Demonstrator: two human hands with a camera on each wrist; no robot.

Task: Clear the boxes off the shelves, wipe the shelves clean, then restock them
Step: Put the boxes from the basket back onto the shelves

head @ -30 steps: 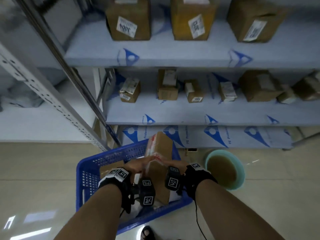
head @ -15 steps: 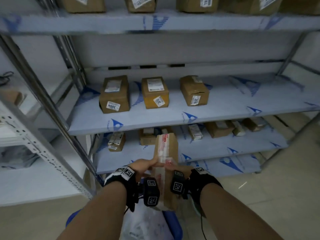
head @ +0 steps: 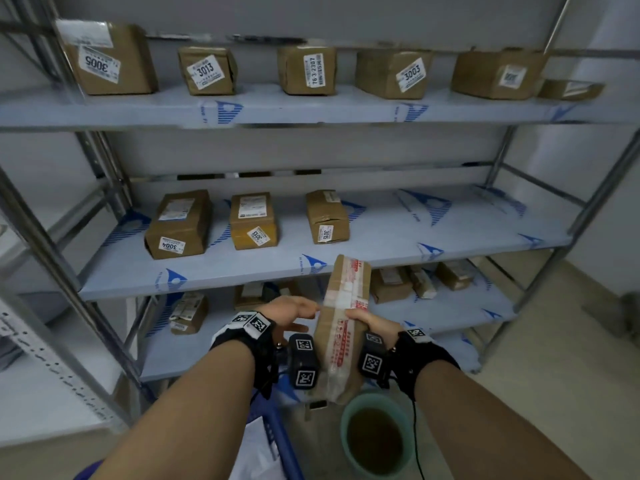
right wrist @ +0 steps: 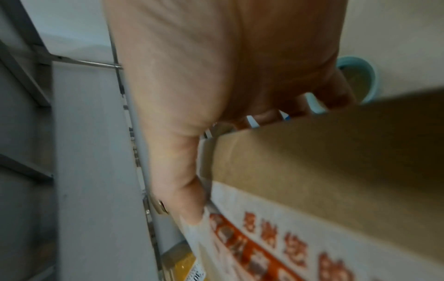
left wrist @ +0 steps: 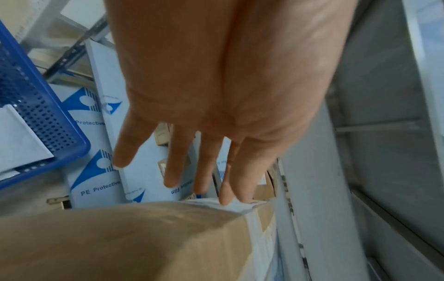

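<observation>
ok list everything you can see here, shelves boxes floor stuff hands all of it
shelving unit: one, grey metal, pale blue film on its boards
top shelf boxes: six, brown cardboard, white labels, in a row
middle shelf boxes: three, brown, left half of that shelf
lower shelf boxes: several, small, brown; exact count unclear
held box: one, brown with white and red tape, between the hands
basket: one, blue plastic, on the floor
basin: one, teal, holding brownish water, on the floor
left hand: fingers straight, fingertip touching the held box
right hand: gripping the held box
</observation>
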